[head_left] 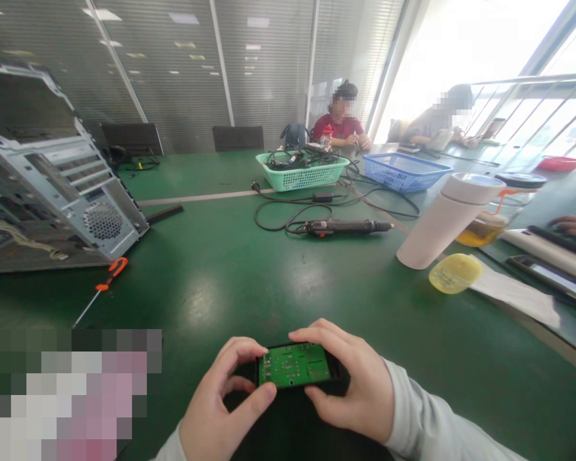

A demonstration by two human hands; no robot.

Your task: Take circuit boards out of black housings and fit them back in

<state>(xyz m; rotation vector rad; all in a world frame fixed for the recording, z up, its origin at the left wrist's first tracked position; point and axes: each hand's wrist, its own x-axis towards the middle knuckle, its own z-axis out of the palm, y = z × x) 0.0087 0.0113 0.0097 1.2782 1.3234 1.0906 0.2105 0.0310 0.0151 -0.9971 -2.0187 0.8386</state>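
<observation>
A green circuit board (295,366) sits in a black frame or casing, low in the middle of the head view, just above the green table. My left hand (230,397) grips its left end, thumb at the near edge and fingers at the far side. Round the right end, my right hand (348,378) has its thumb at the near edge and its fingers along the far edge. Small solder points dot the board's upper face. What lies beneath the board is hidden.
An open metal computer case (103,221) and an orange screwdriver (106,282) are left. Beyond lie an electric screwdriver (345,227), green basket (307,176) of cables and blue basket (403,173). A pink tumbler (444,221) and yellow lid (455,273) are right. Two people sit behind.
</observation>
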